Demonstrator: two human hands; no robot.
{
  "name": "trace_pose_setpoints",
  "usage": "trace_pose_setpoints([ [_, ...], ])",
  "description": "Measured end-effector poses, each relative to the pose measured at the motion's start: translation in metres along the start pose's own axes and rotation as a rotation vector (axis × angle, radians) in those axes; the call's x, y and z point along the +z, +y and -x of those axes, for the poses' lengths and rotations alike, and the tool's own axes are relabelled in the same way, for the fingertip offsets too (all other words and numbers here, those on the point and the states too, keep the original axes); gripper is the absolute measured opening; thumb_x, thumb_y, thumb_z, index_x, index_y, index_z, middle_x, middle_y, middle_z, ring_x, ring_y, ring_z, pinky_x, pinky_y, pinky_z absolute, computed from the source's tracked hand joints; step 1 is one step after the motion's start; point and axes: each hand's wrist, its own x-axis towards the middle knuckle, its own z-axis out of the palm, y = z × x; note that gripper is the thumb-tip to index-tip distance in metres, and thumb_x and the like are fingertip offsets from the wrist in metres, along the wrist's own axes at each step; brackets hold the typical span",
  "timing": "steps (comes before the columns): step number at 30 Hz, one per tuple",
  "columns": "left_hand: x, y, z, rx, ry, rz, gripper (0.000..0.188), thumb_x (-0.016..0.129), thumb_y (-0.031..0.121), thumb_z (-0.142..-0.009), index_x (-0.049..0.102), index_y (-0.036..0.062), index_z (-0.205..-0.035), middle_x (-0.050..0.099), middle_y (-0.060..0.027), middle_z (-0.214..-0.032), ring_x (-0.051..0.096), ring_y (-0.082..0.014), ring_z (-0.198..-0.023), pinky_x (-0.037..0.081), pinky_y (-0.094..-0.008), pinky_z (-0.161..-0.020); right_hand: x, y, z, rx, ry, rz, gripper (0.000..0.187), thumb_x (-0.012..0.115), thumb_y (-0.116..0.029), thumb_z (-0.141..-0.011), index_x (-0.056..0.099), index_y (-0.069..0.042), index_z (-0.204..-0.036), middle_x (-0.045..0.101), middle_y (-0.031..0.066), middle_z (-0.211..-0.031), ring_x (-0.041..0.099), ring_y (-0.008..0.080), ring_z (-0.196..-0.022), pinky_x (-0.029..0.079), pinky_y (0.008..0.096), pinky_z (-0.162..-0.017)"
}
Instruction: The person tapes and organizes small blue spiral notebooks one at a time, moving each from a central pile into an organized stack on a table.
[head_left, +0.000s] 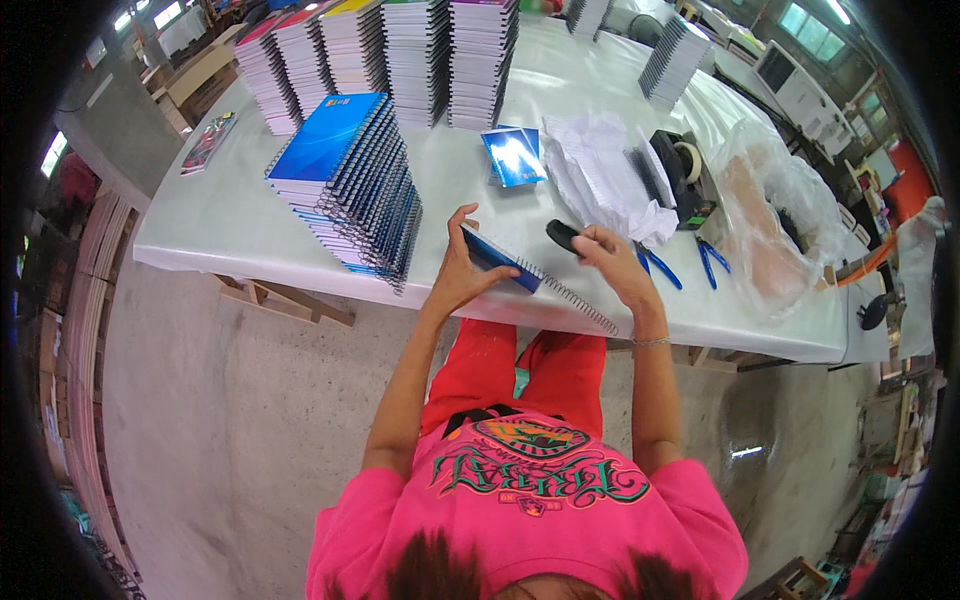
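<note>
My left hand (460, 278) grips a small notebook with a blue cover (525, 282), thumb on the cover and fingers at its far end. A wire spiral (582, 306) runs along the notebook's edge and sticks out well past it to the lower right. In my right hand (612, 262), fingers closed, is a black oval object (563, 235) whose kind I cannot make out; it is held just above the notebook and coil. A tall stack of blue spiral notebooks (335, 140) stands left of my left hand.
Stacks of spiral notebooks (415, 60) line the table's far side. Two small blue booklets (515, 160), crumpled white paper (590, 150) and a tape dispenser (690, 170) lie ahead. Blue-handled pliers (660, 268), a second pair (710, 262) and a clear plastic bag (770, 220) are at right.
</note>
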Motion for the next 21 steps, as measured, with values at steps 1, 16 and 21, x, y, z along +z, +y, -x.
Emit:
trace_pose_setpoints([
  [1,0.001,-0.001,0.001,0.024,0.009,-0.001,0.12,0.094,0.039,-0.054,0.019,0.0127,-0.143,0.043,-0.022,-0.122,0.049,-0.0355,-0.113,0.042,-0.0427,-0.098,0.002,-0.004,0.003,-0.001,-0.008,-0.002,0.02,0.07,-0.022,-0.087,0.061,-0.005,-0.088,0.062,0.0046,-0.108,0.053,0.0096,-0.092,0.042,0.0229,-0.083],
  [16,-0.002,-0.001,-0.004,-0.039,-0.058,0.065,0.112,0.093,0.037,-0.057,0.023,0.0145,-0.142,0.046,-0.023,-0.117,0.051,-0.0355,-0.114,0.041,-0.0406,-0.1,0.027,-0.017,-0.003,-0.262,0.018,0.435,0.03,0.076,-0.03,-0.083,0.06,-0.006,-0.086,0.053,-0.0019,-0.084,0.048,0.0082,-0.079,0.04,0.0245,-0.071],
  [21,-0.006,-0.006,0.002,-0.019,-0.082,0.045,0.109,0.093,0.038,-0.058,0.026,0.0126,-0.14,0.046,-0.0204,-0.116,0.051,-0.033,-0.113,0.041,-0.0388,-0.099,0.033,-0.037,0.0,-0.118,-0.166,0.381,0.028,0.076,-0.03,-0.082,0.062,-0.006,-0.088,0.056,-0.0028,-0.083,0.05,0.0076,-0.077,0.041,0.0247,-0.07],
])
